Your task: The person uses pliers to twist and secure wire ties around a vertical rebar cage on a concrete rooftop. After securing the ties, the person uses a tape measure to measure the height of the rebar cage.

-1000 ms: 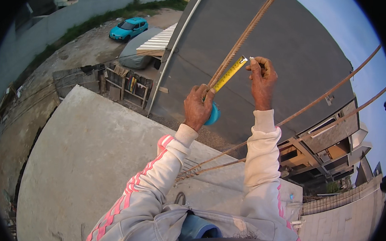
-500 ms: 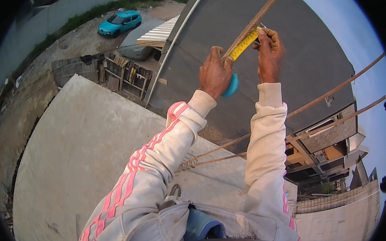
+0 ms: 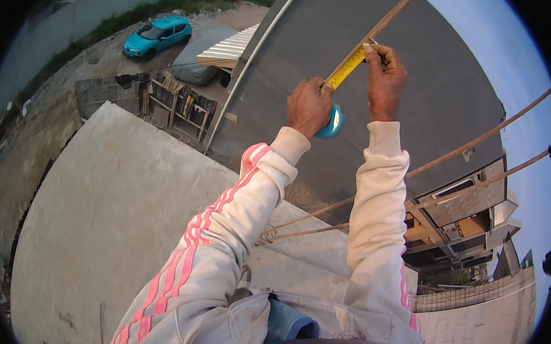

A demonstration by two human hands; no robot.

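Note:
Rusty ribbed rebar (image 3: pixel 391 19) slants up and away from my hands toward the upper right. My left hand (image 3: pixel 309 107) is closed at its lower visible part, gripping a tape measure whose round blue case (image 3: pixel 334 122) bulges out below the fingers. Between my hands stretches a short length of yellow tape blade (image 3: pixel 348 68), lying along the rebar. At the blade's far end, my right hand (image 3: pixel 386 80) pinches it between thumb and fingers, close beside the bar. Whether the left fingers also wrap the rebar is partly hidden.
Two more rusty bars (image 3: pixel 483 132) slope across on the right, passing behind my right forearm. Below lies a pale concrete slab (image 3: pixel 112 224), with a dark grey wall (image 3: pixel 435 74) beyond. A fence (image 3: pixel 184 111), a blue car (image 3: pixel 157 37) and a covered vehicle (image 3: pixel 197 61) stand lower down.
The rebar's upper part has swung slightly right in view, and the two hands keep their hold on the tape. Down on the ground, the blue car has moved left and a little nearer.

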